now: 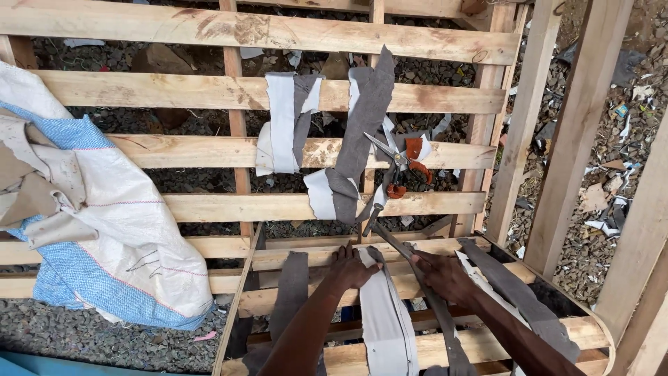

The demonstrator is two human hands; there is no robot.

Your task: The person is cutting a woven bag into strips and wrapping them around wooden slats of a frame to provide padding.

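My left hand (350, 267) presses the top of a grey and white fabric strip (384, 320) against a wooden slat (306, 256) of a frame. My right hand (440, 276) grips a hammer (390, 240) by its handle, the head pointing up and left just above the strip's end. Another dark grey strip (290, 289) lies left of my left hand, and one more (515, 289) runs diagonally to the right of my right arm.
Orange-handled scissors (402, 166) rest on the slatted wooden frame (209, 150), among loose grey and white fabric pieces (285, 118). A white and blue woven sack (104, 230) with cardboard drapes over the left. Upright wooden posts (577, 132) stand right, on gravel.
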